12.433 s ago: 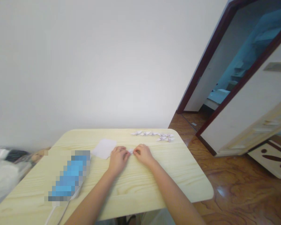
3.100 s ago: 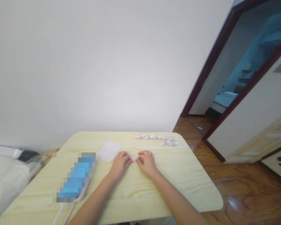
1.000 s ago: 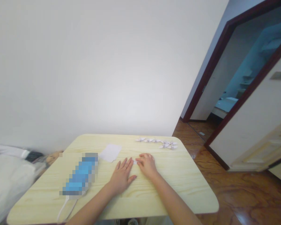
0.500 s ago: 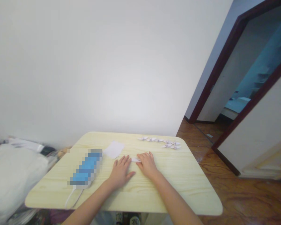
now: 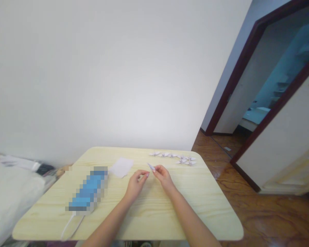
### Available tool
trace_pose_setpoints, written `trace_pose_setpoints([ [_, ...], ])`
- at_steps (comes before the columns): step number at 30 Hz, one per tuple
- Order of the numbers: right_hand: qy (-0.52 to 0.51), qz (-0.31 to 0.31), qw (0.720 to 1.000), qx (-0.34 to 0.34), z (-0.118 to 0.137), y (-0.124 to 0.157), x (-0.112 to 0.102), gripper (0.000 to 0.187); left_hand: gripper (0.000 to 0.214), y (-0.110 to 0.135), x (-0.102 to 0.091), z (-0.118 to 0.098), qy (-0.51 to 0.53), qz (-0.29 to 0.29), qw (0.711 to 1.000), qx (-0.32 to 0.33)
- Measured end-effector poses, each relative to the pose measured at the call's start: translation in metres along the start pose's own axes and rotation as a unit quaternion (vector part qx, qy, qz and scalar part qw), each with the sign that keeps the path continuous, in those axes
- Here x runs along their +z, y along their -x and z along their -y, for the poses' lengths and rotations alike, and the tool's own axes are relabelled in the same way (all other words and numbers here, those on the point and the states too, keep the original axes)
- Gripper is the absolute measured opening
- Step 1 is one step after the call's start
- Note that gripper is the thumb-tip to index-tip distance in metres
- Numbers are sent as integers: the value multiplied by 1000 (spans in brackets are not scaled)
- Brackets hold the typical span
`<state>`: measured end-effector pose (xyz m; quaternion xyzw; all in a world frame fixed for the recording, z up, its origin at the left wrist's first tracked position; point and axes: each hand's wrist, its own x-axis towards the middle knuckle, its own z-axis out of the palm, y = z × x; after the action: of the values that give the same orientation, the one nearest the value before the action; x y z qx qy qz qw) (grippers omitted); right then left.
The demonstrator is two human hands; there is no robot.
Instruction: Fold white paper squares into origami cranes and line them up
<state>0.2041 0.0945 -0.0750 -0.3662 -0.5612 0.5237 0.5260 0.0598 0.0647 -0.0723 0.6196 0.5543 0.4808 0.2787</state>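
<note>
A small folded piece of white paper (image 5: 150, 166) is raised above the table, pinched between the thumb and fingers of my right hand (image 5: 163, 175). Its narrow pointed end sticks out up and to the left. Just to the left is my left hand (image 5: 137, 182), thumb and forefinger tips brought together close to the folded paper. Whether anything lies between those two tips is too small to see. Flat on the table, beyond my left hand, lies a pile of white paper sheets (image 5: 122, 167).
Several folded white paper pieces (image 5: 167, 155) line the far right of the wooden table (image 5: 195, 212). A phone-like device (image 5: 89, 190), blurred out, lies at the left with a white cable (image 5: 67, 228). The white wall (image 5: 144, 85) stands behind; bedding (image 5: 12, 195) is at the left.
My hands have lifted from the tabletop, and the folded paper has come up in my right hand. My left fingers went from spread flat to pinched together. The view has shifted slightly.
</note>
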Motion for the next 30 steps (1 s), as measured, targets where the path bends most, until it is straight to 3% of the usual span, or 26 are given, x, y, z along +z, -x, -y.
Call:
trace_pose_setpoints([
  [7, -44, -21, 999, -18, -3, 0, 0, 21, 19, -16, 6, -10, 39, 20, 998, 47],
  [12, -104, -30, 994, 5, -6, -2, 1, 28, 18, -28, 5, -1, 98, 57, 993, 20],
  [16, -119, -2, 991, 58, -7, -1, 1, 26, 18, -31, 4, 4, 116, 51, 992, -2],
  [23, -121, 46, 988, 84, -14, 2, -1, 23, 16, -26, 5, 11, 132, 60, 989, -12],
  [30, -98, 16, 993, 68, -11, 3, 4, 29, 16, -27, 0, 10, 133, 61, 989, -34],
])
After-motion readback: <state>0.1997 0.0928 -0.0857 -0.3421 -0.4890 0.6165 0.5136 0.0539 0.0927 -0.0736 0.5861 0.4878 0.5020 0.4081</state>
